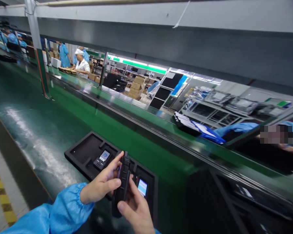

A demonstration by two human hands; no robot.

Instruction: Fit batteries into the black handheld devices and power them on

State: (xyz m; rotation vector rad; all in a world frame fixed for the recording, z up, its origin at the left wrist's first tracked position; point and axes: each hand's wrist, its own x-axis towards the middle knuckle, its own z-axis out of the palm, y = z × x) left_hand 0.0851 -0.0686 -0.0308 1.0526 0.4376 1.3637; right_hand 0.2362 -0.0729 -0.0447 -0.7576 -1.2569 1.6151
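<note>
Both my hands hold a black handheld device (123, 182), turned edge-on, with buttons along the side facing me. My left hand (104, 182) grips its left side, the thumb on the edge and a fingertip near the top. Lower down, my right hand (138, 206) wraps the right side with its thumb near the bottom. Under the hands lies a black foam tray (81, 152) with cut-out pockets. One small device with a lit screen (104, 156) sits in its middle, and another lit device (142, 187) is at the right, partly behind my right hand.
The tray lies on a green workbench (51, 130) beside a metal rail. Blurred black trays (234, 201) stand at the right. A post (40, 58) rises at the left, and a grey beam (148, 39) crosses overhead. Several people work beyond; one blue sleeve (236, 128) is at the right.
</note>
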